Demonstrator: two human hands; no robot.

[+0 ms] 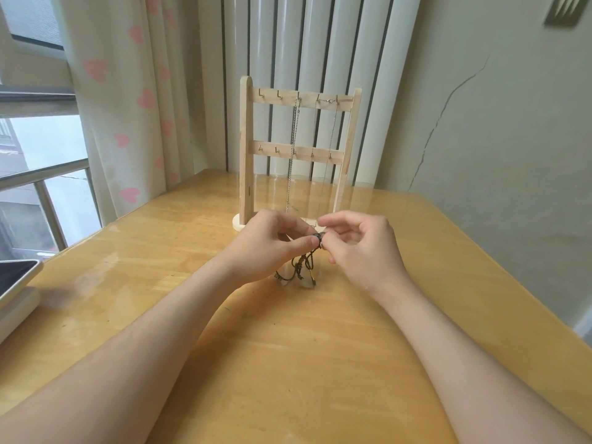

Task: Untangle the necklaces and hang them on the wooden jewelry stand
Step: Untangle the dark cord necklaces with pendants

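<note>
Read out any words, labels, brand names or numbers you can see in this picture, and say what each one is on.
None can be read.
The wooden jewelry stand, the dark cord necklace and the table carry no lettering.
The curtain shows only pink hearts.
The dark screen at the left edge shows no text.

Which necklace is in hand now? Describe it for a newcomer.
On the wooden table, in front of the wooden jewelry stand, the left hand and right hand pinch a tangled dark cord necklace, loops dangling toward the tabletop. Unlike the thin silver chains hanging on the stand, it is thick and dark.
</note>
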